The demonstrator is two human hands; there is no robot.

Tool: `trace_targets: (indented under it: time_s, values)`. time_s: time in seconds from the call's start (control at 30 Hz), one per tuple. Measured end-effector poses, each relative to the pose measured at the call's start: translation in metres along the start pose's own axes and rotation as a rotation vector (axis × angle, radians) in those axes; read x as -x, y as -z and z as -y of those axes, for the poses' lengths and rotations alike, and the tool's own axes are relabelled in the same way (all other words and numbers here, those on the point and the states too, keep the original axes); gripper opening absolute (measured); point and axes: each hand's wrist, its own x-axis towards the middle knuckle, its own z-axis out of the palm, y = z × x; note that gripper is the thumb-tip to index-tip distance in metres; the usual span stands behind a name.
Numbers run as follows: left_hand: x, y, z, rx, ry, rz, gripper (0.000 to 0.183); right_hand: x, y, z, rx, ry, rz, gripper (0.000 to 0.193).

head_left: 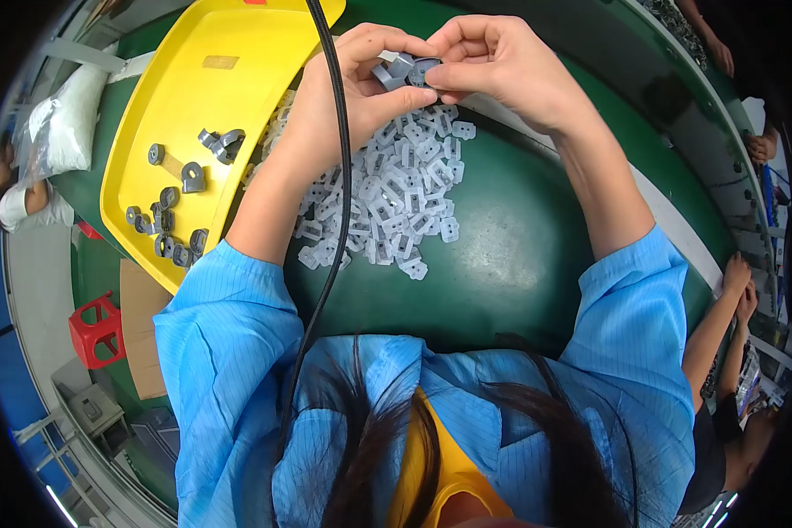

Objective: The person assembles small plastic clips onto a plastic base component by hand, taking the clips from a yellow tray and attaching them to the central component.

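Above the far side of the work table, my hands meet around some grey plastic parts [394,74]. My left hand [347,84] is closed around them, thumb below and fingers above. A rounded grey piece [424,70] is pinched between the thumb and fingers of my right hand [499,66], touching the parts in the left. Whether the pieces are joined I cannot tell. Below my hands spreads a heap of small translucent white plastic pieces [387,198] with dark slots.
A yellow tray [228,101] on the left carries several dark grey ring-shaped parts [193,178]. In front of my left arm hangs a black cable [341,132]. The table top [501,255] is green. A red stool [96,330] stands far left; other people's hands [737,286] show at right.
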Motion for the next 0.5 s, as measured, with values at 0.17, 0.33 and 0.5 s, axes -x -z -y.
trace_targets:
  time_s: [0.17,0.33,0.5]
  values:
    - [0.001,0.002,-0.001,0.235,0.023,0.002,0.04,0.01,-0.029,0.024,0.337,0.256,-0.298,0.014]
    - [0.003,-0.002,-0.01,0.291,0.147,-0.009,0.041,-0.007,-0.003,0.002,-0.549,-0.143,0.043,0.016]
    - [0.0,0.005,0.002,0.331,0.399,-0.106,0.033,-0.026,0.034,-0.037,-0.241,-0.174,-0.248,0.015]
